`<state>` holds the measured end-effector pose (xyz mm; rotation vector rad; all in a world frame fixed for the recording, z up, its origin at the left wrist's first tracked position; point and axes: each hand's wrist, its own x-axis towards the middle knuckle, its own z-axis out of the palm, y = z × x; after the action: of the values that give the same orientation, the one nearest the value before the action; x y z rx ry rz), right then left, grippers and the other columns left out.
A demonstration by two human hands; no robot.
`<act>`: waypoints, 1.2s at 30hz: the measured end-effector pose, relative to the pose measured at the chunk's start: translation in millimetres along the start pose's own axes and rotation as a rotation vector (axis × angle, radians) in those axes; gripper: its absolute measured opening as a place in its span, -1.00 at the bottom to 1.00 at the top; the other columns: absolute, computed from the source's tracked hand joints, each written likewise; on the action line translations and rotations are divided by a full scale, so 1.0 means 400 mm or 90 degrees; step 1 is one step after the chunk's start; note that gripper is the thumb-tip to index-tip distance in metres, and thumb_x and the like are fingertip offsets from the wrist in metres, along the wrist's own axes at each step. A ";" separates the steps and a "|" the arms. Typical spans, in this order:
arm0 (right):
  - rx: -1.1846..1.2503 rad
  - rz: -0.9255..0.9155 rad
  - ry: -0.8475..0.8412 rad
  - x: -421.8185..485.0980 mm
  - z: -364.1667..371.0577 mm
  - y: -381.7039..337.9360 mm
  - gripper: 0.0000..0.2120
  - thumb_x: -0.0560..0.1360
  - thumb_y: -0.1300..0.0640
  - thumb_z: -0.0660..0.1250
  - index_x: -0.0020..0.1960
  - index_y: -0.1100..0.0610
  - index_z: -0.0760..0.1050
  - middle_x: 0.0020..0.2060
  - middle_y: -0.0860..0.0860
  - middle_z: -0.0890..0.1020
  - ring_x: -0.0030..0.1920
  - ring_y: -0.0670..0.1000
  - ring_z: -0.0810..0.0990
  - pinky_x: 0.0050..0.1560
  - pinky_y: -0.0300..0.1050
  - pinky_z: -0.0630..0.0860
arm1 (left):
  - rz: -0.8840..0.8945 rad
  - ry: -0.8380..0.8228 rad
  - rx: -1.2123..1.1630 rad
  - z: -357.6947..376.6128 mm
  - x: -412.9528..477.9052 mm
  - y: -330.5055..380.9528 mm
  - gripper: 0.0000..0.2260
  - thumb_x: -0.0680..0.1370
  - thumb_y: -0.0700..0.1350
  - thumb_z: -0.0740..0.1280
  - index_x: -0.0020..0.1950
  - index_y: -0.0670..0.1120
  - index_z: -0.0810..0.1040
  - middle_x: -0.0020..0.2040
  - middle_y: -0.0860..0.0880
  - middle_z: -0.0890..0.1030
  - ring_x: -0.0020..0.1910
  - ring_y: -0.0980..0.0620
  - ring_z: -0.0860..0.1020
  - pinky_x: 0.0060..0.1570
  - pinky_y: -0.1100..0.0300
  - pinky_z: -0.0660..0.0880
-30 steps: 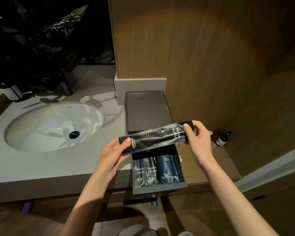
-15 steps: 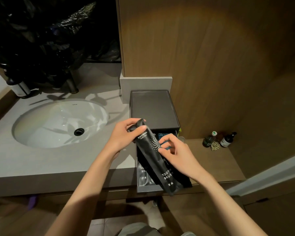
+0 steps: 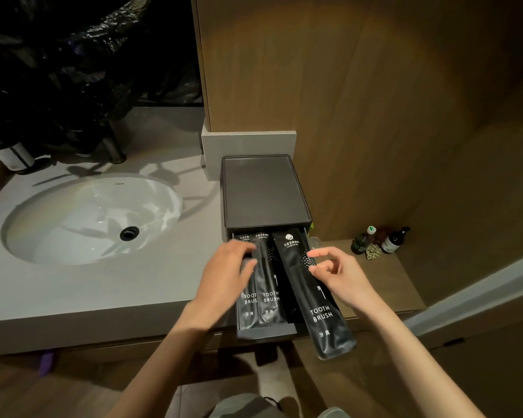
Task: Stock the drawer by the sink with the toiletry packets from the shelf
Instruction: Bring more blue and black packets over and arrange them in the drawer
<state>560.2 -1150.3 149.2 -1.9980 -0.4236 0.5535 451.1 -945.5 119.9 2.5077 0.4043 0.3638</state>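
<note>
Drawer (image 3: 266, 331), open, right of the sink (image 3: 94, 218).
- Two toothbrush packets (image 3: 267, 294) lie flat at the drawer's left. The left hand (image 3: 227, 276) rests on them, fingers straight.
- Third packet (image 3: 317, 300) lies slanted at the drawer's right, its near end overhanging the drawer front. The right hand (image 3: 341, 276), loosely spread, touches its edge.
- Small bottles (image 3: 390, 239) stand right of the drawer.

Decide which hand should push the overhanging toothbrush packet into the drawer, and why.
Probably the right hand: it is at the overhanging packet, which juts past the drawer front. The left hand rests on the two seated packets.
</note>
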 end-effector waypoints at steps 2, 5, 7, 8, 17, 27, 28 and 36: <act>-0.047 0.024 0.008 0.009 0.007 0.017 -0.78 0.50 0.28 0.34 0.09 0.06 0.58 -0.43 -0.05 0.54 -0.37 -0.08 0.48 -0.15 -0.12 0.47 | 0.066 -0.060 0.078 0.036 -0.026 -0.002 -0.66 0.58 0.03 0.26 0.35 0.02 0.44 0.28 0.06 0.50 0.30 0.05 0.41 0.32 0.15 0.27; -0.104 0.031 0.029 0.026 0.034 0.020 -0.77 0.52 0.29 0.30 0.10 0.07 0.58 -0.36 -0.10 0.60 -0.32 -0.13 0.54 -0.18 -0.24 0.44 | 0.093 -0.133 0.188 0.075 -0.046 0.000 -0.55 0.59 0.18 0.14 0.47 0.14 0.29 0.49 0.09 0.30 0.47 0.01 0.22 0.47 -0.02 0.07; -0.131 0.030 0.033 0.040 0.057 0.014 -0.76 0.54 0.30 0.27 0.14 0.08 0.56 -0.23 -0.02 0.64 -0.20 -0.07 0.58 -0.09 -0.21 0.46 | 0.087 -0.165 0.264 0.087 -0.049 0.000 -0.53 0.57 0.26 0.06 0.47 0.20 0.25 0.55 0.09 0.19 0.51 -0.05 0.16 0.48 -0.13 -0.03; -0.146 0.028 0.035 0.047 0.068 0.010 -0.75 0.55 0.30 0.25 0.16 0.08 0.54 -0.20 -0.02 0.63 -0.15 -0.04 0.58 -0.04 -0.20 0.46 | 0.089 -0.175 0.299 0.090 -0.049 -0.001 -0.52 0.57 0.28 0.03 0.47 0.21 0.24 0.56 0.08 0.15 0.52 -0.08 0.14 0.47 -0.17 -0.06; -0.208 0.017 0.063 0.104 0.132 0.006 -0.69 0.58 0.36 0.15 0.26 0.13 0.42 -0.12 0.06 0.53 -0.14 0.00 0.48 -0.09 -0.17 0.40 | 0.079 -0.208 0.377 0.090 -0.049 -0.021 -0.48 0.55 0.34 -0.02 0.50 0.23 0.14 0.59 0.08 0.00 0.53 -0.12 0.09 0.43 -0.27 -0.17; -0.299 -0.024 0.083 0.098 0.175 0.029 -0.44 0.43 0.54 0.09 0.34 0.14 0.32 0.06 0.14 0.53 -0.09 0.05 0.52 -0.03 -0.08 0.45 | 0.051 -0.221 0.325 0.095 -0.049 -0.030 -0.37 0.53 0.35 0.05 0.55 0.20 -0.02 0.59 0.11 -0.04 0.55 -0.04 0.01 0.45 -0.23 -0.22; -0.319 -0.029 0.086 0.097 0.177 0.029 -0.40 0.41 0.55 0.09 0.36 0.14 0.30 0.12 0.14 0.50 -0.04 0.07 0.53 0.00 -0.08 0.43 | 0.046 -0.218 0.319 0.094 -0.049 -0.031 -0.34 0.53 0.36 0.06 0.55 0.17 -0.04 0.59 0.11 -0.03 0.55 -0.02 0.01 0.45 -0.21 -0.22; -0.377 -0.045 -0.089 0.084 0.150 0.022 -0.33 0.55 0.40 0.19 0.56 0.04 0.07 0.55 0.13 0.06 0.54 0.13 0.10 0.48 -0.05 0.15 | 0.061 -0.212 0.304 0.094 -0.044 -0.029 -0.29 0.48 0.41 0.07 0.52 0.26 -0.17 0.59 0.04 -0.05 0.56 -0.06 -0.01 0.44 -0.26 -0.20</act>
<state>556.0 -1093.2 109.8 -2.4998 -0.8154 0.5689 445.2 -961.0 80.1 2.9892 0.2570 -0.1386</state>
